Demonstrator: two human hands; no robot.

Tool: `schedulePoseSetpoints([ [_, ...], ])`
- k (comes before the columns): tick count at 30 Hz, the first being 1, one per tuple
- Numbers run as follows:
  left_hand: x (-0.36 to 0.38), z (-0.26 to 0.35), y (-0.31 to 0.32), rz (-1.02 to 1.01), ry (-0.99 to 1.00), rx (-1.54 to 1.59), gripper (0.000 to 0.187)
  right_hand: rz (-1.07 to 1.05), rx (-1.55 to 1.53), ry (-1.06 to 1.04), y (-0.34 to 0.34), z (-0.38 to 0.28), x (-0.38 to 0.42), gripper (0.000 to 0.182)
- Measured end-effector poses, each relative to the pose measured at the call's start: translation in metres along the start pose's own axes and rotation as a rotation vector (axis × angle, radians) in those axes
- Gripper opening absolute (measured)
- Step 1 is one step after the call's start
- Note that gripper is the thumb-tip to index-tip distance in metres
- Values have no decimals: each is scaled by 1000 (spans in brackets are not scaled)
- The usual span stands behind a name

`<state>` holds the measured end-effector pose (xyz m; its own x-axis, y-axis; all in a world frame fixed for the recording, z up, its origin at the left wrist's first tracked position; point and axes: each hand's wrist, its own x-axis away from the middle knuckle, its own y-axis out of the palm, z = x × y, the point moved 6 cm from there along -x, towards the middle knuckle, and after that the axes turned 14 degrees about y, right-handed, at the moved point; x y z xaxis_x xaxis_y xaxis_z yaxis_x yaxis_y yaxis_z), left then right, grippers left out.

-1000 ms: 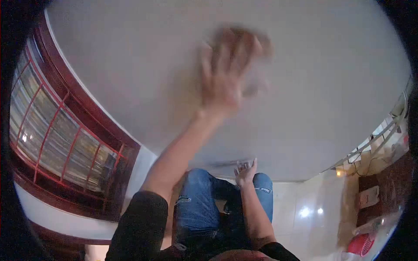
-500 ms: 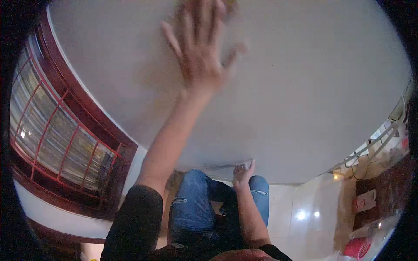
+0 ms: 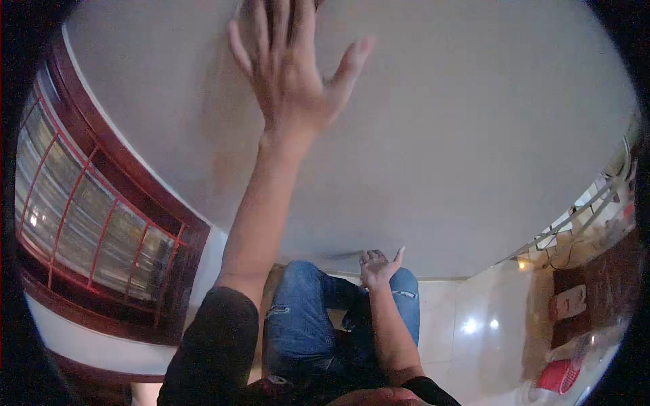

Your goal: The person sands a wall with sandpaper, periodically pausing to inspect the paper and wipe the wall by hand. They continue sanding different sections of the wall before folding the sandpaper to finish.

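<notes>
A broad pale grey surface (image 3: 460, 149) fills most of the view. High on it, my left hand (image 3: 291, 81) is spread, its back towards me and its thumb out to the right; a dark patch shows behind the fingertips, which reach the top edge. Low down, near my right knee, my right hand (image 3: 380, 272) has its palm turned up, the fingers loosely curled and the thumb stretched out; I see nothing held in it. Beside its fingers is a blurred grey streak (image 3: 342, 256) on the surface. My knees in torn jeans (image 3: 301, 308) are against the lower edge.
On the left is a window (image 3: 101, 216) with a dark red frame and red bars. Pale floor tiles (image 3: 440, 325) lie to the lower right. Farther right are a dark wooden piece (image 3: 602, 277), a red basket (image 3: 558, 376) and some pipes or cables (image 3: 582, 227).
My left hand has shifted left and slightly up over the surface. My right hand has turned a little, its thumb now farther from the fingers.
</notes>
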<state>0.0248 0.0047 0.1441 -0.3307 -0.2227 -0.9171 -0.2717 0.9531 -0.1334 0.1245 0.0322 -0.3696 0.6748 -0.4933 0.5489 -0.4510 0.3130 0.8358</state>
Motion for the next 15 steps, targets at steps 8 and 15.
schedulePoseSetpoints([
  [8, 230, 137, 57, -706, 108, 212, 89, 2, -120, 18, -12, -2, -13, 116],
  [15, 113, 52, 27, -326, -82, 0, 90, -19, -47, -6, -7, -3, -5, 128],
])
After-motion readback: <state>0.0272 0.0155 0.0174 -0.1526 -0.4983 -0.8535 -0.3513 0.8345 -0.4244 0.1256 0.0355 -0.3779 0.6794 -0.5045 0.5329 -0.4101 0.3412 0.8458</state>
